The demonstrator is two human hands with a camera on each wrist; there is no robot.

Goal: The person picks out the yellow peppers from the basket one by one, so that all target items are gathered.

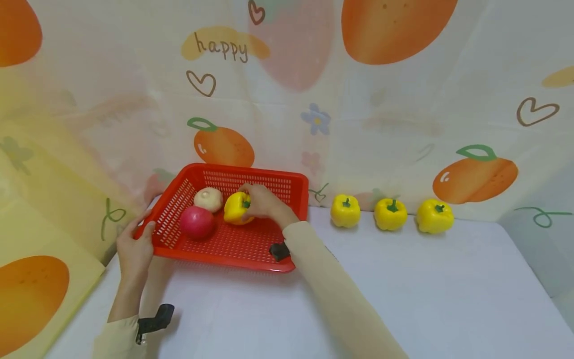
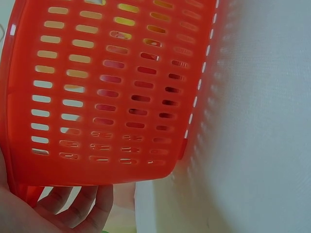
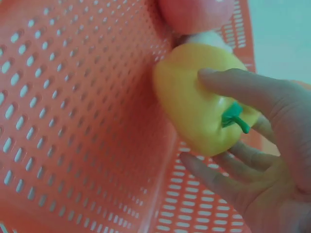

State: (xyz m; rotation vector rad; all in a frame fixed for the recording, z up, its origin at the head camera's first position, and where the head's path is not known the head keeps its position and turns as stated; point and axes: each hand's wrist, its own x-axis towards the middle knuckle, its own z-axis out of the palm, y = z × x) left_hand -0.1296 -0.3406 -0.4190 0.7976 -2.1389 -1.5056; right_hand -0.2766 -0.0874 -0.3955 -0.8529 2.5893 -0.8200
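In the head view a red plastic basket [image 1: 233,260] stands at the left of the table. My left hand [image 1: 136,249] grips its left rim; the left wrist view shows that hand's fingers [image 2: 103,206] curled under the rim at a corner. Inside the basket, my right hand [image 1: 264,203] holds a yellow bell pepper [image 1: 234,209]. From the right wrist, the thumb lies on top of the pepper [image 3: 194,111] and the fingers are below it, near its green stem. A round pink-red fruit or vegetable [image 1: 197,223] and a whitish round one [image 1: 208,199] lie to its left.
Three more yellow bell peppers stand in a row right of the basket: one near it [image 1: 345,212], a middle one [image 1: 390,215] and a far one [image 1: 435,217]. The white table [image 1: 426,289] meets a printed cloth backdrop [image 1: 381,124] behind them.
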